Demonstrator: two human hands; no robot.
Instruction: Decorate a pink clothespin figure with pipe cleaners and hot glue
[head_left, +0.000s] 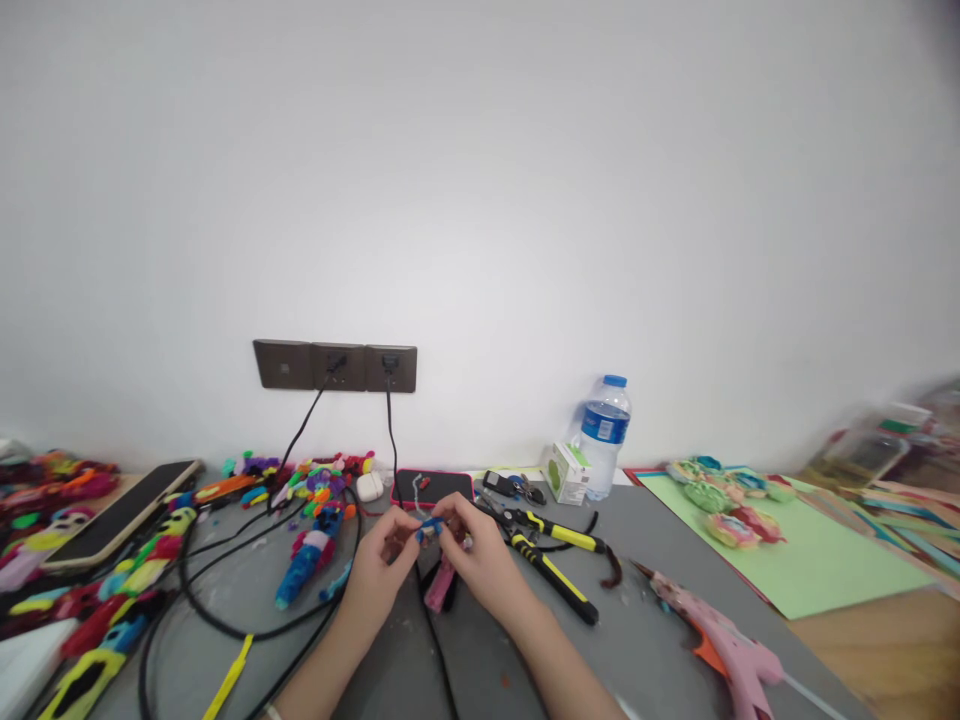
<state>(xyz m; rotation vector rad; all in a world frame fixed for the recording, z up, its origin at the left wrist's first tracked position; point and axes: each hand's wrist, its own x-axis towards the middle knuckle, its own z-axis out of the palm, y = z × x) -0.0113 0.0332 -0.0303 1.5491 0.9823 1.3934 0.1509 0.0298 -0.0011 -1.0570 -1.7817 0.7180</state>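
My left hand (pixel 384 556) and my right hand (pixel 477 552) meet over the middle of the table, fingertips pinched together. Between them is a small blue piece (pixel 431 526), partly covered by the fingers; its exact kind is hard to make out. Just below the fingers, a pink object (pixel 439 588) lies near the right palm, partly hidden. Behind the hands rests a phone in a pink case (pixel 448 488), with a pale twisted strand on it. Left of my left hand lies a blue fuzzy pipe-cleaner figure (pixel 301 572).
Black cables (pixel 225 620) loop across the left, near many colourful fuzzy figures (pixel 142 565) and another phone (pixel 124 512). Yellow-black pliers (pixel 555 578), a water bottle (pixel 604 440) and a small box (pixel 568 472) stand right of centre. A pink glue gun (pixel 716 630) lies near green paper (pixel 810 560).
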